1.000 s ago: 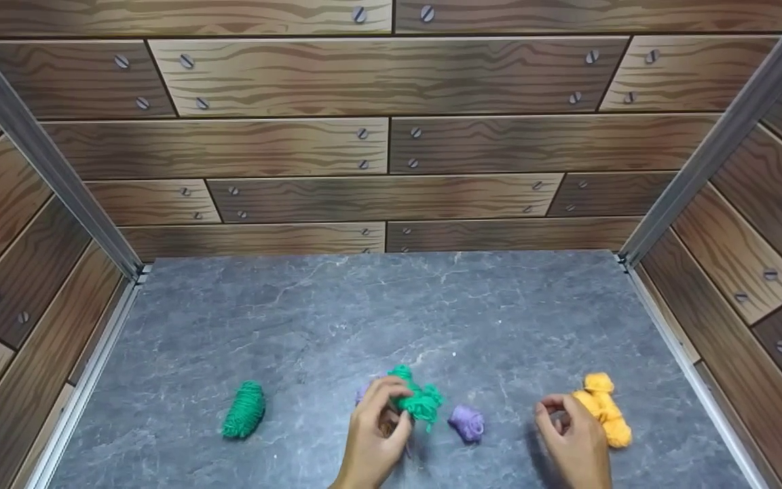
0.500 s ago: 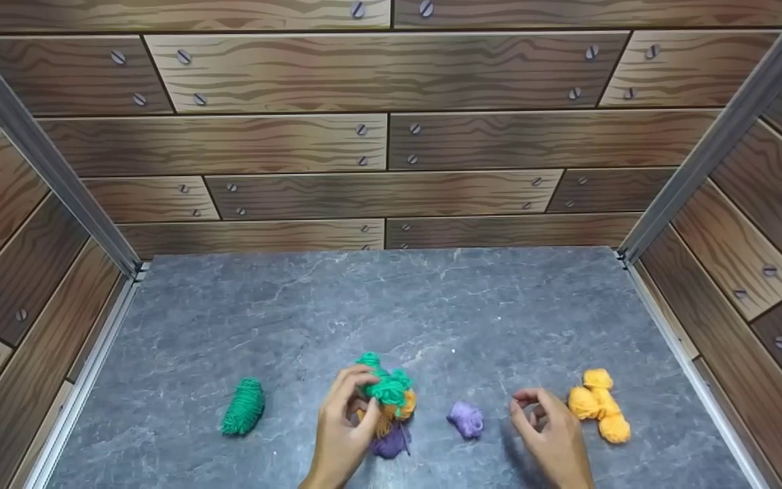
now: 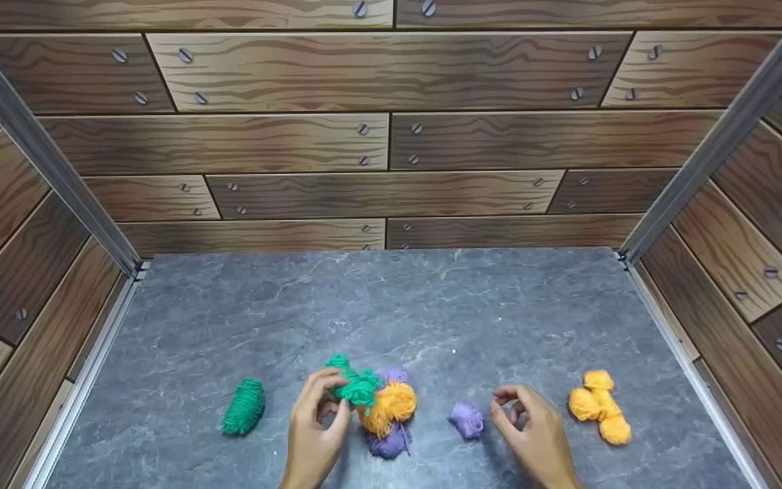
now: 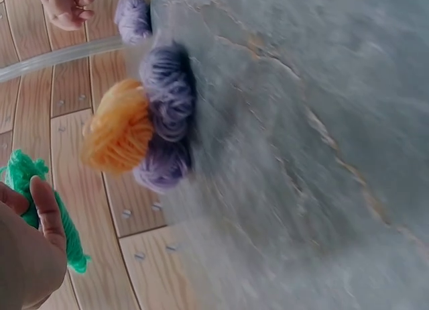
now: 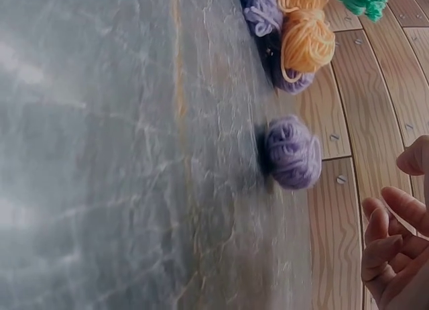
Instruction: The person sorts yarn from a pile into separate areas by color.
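Observation:
My left hand (image 3: 316, 424) pinches a green skein of yarn (image 3: 356, 387) between thumb and fingers, raised above the table in the left wrist view. Just right of it, an orange ball of yarn (image 4: 119, 129) sits on top of purple yarn (image 4: 167, 92) that shows on both sides of it. My right hand (image 3: 533, 431) hovers with loosely curled fingers and holds nothing. Close to its left lies a small purple ball of yarn (image 5: 293, 152), alone on the table.
Another green skein (image 3: 243, 406) lies at the left of the grey marbled table (image 3: 309, 299). Several orange balls (image 3: 598, 406) sit clustered on the right. Wood-patterned walls (image 3: 391, 142) with metal corner rails enclose the back and sides.
My left hand has carried the green skein leftward, away from over the orange and purple pile, which is now uncovered. My right hand has moved left from the orange cluster toward the lone purple ball.

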A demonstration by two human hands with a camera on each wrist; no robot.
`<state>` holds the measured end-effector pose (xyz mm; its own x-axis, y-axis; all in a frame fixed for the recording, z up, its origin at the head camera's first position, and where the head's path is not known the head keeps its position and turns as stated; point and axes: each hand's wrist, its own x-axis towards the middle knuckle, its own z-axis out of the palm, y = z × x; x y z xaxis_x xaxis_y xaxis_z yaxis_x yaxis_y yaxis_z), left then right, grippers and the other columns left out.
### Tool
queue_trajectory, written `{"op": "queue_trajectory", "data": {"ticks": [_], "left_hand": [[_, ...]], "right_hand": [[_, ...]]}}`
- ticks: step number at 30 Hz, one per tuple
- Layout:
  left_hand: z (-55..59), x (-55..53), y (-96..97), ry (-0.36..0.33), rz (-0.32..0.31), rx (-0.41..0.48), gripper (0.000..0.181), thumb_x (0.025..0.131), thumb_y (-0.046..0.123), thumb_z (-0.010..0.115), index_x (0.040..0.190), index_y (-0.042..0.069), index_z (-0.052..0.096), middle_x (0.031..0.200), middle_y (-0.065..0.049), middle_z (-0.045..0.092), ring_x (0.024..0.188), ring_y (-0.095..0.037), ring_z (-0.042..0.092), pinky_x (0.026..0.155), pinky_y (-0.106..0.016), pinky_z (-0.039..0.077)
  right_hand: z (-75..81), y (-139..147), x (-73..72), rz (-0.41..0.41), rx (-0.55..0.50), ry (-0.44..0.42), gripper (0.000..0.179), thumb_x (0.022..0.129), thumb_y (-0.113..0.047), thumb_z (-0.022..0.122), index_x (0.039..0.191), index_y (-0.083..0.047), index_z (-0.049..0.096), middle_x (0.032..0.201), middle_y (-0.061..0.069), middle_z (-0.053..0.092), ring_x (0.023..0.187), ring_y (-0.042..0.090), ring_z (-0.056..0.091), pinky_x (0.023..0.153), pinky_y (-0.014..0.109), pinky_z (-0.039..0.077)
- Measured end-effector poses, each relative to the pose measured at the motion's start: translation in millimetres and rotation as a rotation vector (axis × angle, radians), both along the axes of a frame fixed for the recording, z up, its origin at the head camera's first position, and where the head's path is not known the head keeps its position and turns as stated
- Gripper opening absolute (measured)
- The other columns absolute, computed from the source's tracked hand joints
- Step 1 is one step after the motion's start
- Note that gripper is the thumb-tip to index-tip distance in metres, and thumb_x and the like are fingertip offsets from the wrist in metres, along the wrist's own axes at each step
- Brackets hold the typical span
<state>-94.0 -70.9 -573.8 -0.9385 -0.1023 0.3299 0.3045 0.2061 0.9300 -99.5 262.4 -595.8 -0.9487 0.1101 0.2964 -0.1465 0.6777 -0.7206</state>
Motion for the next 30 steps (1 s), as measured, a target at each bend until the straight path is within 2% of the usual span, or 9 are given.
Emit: {"op": "queue_trajectory", "data": {"ticks": [8,14,16,24,30], "left_hand": [[-5.5,4.7,-19.2,-0.048,0.068,-0.012,0.041,0.086,-0.017,0.062,0.112,0.014,0.069,0.127,-0.006,0.062,0.073,-0.014,0.059,0.06,-0.027,0.054],[-11.3,6.7,-32.4,-0.074,0.124,-0.039,0.039,0.086,-0.016,0.063,0.11,0.014,0.069,0.126,-0.005,0.062,0.075,-0.014,0.06,0.06,-0.029,0.054],[-14.0,7.9,-36.7,-0.078,0.139,-0.038,0.039,0.085,-0.016,0.064,0.109,0.014,0.069,0.126,-0.005,0.063,0.076,-0.016,0.062,0.06,-0.029,0.054],[-31.4,10.3,-56.3,-0.044,0.2,-0.108,0.04,0.08,-0.019,0.065,0.104,0.014,0.071,0.12,-0.004,0.066,0.08,-0.013,0.061,0.058,-0.025,0.052],[-39.4,12.3,-66.8,-0.073,0.234,-0.167,0.039,0.079,-0.018,0.064,0.1,0.014,0.071,0.118,-0.003,0.067,0.085,-0.011,0.062,0.059,-0.024,0.051]], "right_hand": [[4.0,-10.2,-1.9,0.045,0.006,0.027,0.027,0.084,-0.01,0.083,0.098,-0.03,0.071,0.087,-0.017,0.065,0.064,0.004,0.053,0.054,0.021,0.042],[4.1,-17.2,-3.6,0.1,0.013,0.095,0.022,0.083,-0.011,0.085,0.1,-0.018,0.073,0.089,-0.013,0.067,0.064,0.004,0.054,0.052,0.018,0.041],[3.4,-19.4,-4.2,0.123,0.016,0.121,0.023,0.082,-0.011,0.086,0.1,-0.018,0.073,0.09,-0.013,0.067,0.065,0.003,0.054,0.053,0.017,0.04],[3.2,-27.7,-4.6,0.173,0.023,0.06,0.027,0.083,-0.018,0.087,0.103,-0.025,0.071,0.094,-0.013,0.066,0.068,0.003,0.055,0.056,0.021,0.044],[2.4,-35.3,-4.8,0.232,0.023,0.046,0.033,0.083,-0.018,0.086,0.106,-0.032,0.068,0.097,-0.006,0.068,0.068,0.004,0.055,0.058,0.021,0.045]]}}
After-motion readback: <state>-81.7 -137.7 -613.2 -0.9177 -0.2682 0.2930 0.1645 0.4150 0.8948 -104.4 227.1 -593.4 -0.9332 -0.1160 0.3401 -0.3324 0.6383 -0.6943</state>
